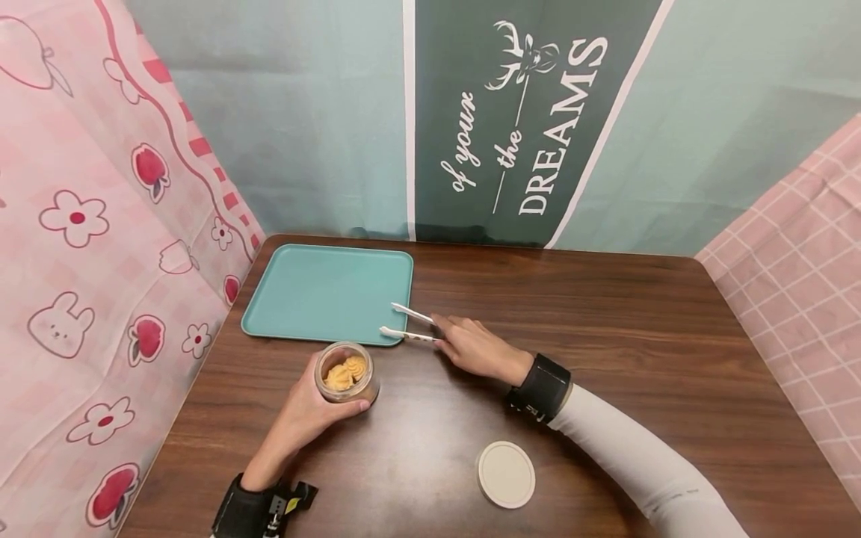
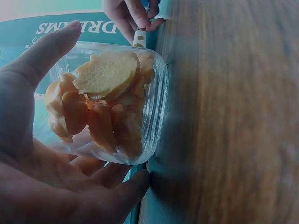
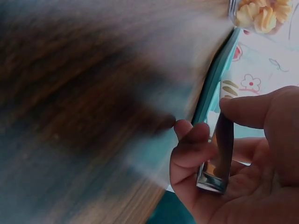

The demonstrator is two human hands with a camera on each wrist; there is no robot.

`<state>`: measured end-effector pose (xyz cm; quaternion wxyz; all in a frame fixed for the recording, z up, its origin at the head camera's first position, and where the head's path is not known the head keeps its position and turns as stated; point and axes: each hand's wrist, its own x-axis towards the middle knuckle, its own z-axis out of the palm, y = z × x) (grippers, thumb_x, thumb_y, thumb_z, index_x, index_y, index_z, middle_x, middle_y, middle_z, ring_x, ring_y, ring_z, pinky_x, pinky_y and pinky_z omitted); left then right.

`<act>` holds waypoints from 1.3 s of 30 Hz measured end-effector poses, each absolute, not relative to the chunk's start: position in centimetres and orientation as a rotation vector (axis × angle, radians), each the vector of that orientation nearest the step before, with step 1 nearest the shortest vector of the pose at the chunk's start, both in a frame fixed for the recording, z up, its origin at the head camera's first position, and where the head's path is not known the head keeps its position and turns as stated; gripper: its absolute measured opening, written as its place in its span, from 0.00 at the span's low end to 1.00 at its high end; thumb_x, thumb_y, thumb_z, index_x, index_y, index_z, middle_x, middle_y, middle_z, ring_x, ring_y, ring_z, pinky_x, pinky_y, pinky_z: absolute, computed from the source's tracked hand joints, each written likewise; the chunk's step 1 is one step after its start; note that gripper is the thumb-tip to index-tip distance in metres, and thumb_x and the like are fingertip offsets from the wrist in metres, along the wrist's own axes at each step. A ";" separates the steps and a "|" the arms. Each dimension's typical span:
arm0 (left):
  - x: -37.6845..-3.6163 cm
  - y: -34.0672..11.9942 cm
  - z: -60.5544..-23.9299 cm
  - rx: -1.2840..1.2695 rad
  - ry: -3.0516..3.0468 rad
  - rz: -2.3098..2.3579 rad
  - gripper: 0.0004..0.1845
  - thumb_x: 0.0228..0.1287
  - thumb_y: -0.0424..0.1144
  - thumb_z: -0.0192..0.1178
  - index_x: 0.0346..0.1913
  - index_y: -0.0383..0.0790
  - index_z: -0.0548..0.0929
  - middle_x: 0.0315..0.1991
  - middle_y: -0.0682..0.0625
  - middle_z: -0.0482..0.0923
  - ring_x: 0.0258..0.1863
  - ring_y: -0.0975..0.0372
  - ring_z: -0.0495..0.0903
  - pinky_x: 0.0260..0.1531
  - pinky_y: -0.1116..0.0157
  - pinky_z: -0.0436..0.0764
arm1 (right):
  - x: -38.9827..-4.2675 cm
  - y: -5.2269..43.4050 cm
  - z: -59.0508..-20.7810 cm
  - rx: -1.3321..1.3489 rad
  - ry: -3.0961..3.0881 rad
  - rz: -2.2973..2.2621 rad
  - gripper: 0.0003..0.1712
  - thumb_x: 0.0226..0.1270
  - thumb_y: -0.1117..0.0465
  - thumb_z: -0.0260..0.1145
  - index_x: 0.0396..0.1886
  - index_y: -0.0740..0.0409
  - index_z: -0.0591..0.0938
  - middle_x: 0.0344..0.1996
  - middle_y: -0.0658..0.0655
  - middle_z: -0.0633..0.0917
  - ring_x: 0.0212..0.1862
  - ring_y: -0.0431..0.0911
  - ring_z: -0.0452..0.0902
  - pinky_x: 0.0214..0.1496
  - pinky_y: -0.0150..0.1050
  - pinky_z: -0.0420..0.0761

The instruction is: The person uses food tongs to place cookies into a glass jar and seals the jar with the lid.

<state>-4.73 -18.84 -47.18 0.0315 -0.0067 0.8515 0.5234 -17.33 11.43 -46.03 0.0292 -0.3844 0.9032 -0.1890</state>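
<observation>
A clear jar (image 1: 366, 390) of piped yellow cookies (image 1: 343, 376) stands on the table, and my left hand (image 1: 306, 411) holds it round the side, thumb toward the front. In the left wrist view several cookies (image 2: 107, 77) show through the jar's wall. My right hand (image 1: 477, 347) grips a pair of tongs (image 1: 417, 336) by the handle end. The tongs' two white arms are spread apart, with nothing between their tips, over the right edge of a teal tray (image 1: 316, 291). In the right wrist view the tongs' metal end (image 3: 212, 182) lies within the curled fingers.
A round cream lid (image 1: 507, 474) lies on the wooden table (image 1: 639, 336), nearer to me and right of the jar. Patterned cloths (image 1: 81, 261) hang at the left and right, and a green-grey cloth (image 1: 323, 112) with lettering hangs behind the table.
</observation>
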 end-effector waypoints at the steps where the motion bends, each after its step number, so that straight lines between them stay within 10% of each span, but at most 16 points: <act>1: -4.7 -18.9 -47.2 -0.022 2.621 1.613 0.55 0.45 0.45 0.88 0.74 0.42 0.66 0.69 0.46 0.77 0.69 0.54 0.73 0.69 0.46 0.67 | -17.3 11.4 -46.1 -1.182 2.791 -0.578 0.25 0.78 0.61 0.67 0.67 0.70 0.76 0.31 0.55 0.80 0.27 0.44 0.77 0.27 0.41 0.81; 39: -4.8 -18.6 -46.7 -0.030 2.647 1.590 0.52 0.46 0.45 0.88 0.73 0.41 0.68 0.68 0.46 0.79 0.69 0.54 0.75 0.69 0.50 0.68 | -17.0 11.5 -46.8 -1.168 3.026 -0.374 0.23 0.73 0.56 0.74 0.62 0.61 0.82 0.39 0.58 0.83 0.38 0.53 0.84 0.33 0.50 0.86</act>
